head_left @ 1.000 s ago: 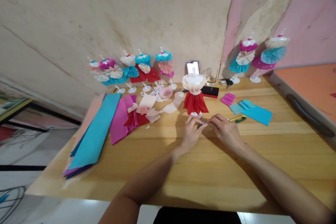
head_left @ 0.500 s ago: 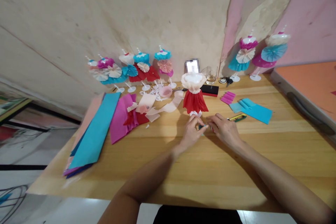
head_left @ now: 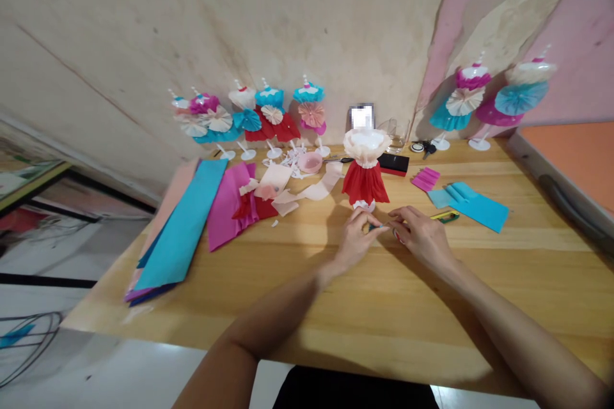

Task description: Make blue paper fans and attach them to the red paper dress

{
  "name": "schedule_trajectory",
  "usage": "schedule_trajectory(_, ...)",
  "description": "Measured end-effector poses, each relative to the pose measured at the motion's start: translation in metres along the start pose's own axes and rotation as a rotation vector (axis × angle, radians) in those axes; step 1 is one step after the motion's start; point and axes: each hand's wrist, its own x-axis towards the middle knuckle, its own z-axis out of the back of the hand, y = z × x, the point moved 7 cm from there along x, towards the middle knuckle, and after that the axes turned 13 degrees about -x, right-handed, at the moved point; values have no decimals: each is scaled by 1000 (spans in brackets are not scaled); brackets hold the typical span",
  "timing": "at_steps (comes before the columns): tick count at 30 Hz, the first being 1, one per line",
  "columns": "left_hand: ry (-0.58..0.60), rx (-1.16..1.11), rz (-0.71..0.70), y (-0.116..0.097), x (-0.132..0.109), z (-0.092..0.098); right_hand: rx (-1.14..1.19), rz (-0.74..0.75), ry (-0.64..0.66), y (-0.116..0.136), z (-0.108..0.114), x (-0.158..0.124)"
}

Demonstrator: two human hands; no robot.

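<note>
My left hand [head_left: 355, 238] is pinched shut around a small blue piece [head_left: 371, 227], low over the table in front of the dress stand. My right hand [head_left: 425, 239] faces it with the fingertips pressed together. What the right fingers hold is too small to make out; a bit of red and white shows under them. Just beyond both hands stands a small dress form [head_left: 368, 140] with a cream ruffled top and a red pleated skirt [head_left: 365, 184]. To the right of my right hand lies a yellow and green cutter knife [head_left: 446, 216].
Crepe paper sheets [head_left: 185, 230] lie at the left, beside magenta paper [head_left: 229, 204] and cream strips [head_left: 326, 184]. A pink bowl [head_left: 310, 162], a black and red box [head_left: 394, 164] and blue paper [head_left: 482, 208] lie farther back. Several dressed stands [head_left: 273, 116] line the wall.
The view has shifted slightly, so the table items appear a little farther right. Both hands stay close together at the same spot, with their fingers moved only slightly.
</note>
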Motion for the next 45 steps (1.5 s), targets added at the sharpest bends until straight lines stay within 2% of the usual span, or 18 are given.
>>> schedule_trajectory(17,-18,14,51,5,0,3,-54,-12,-6,2,0,-1)
schedule_trajectory(28,27,14,71,8,-1,0,-349,70,-54,12,0,-4)
schedule_trajectory(35,74,47,98,8,-2,-3,-372,112,-80,16,-2,-6)
schedule_trajectory(45,123,72,6,10,-3,-6,-355,90,-78,14,-4,-6)
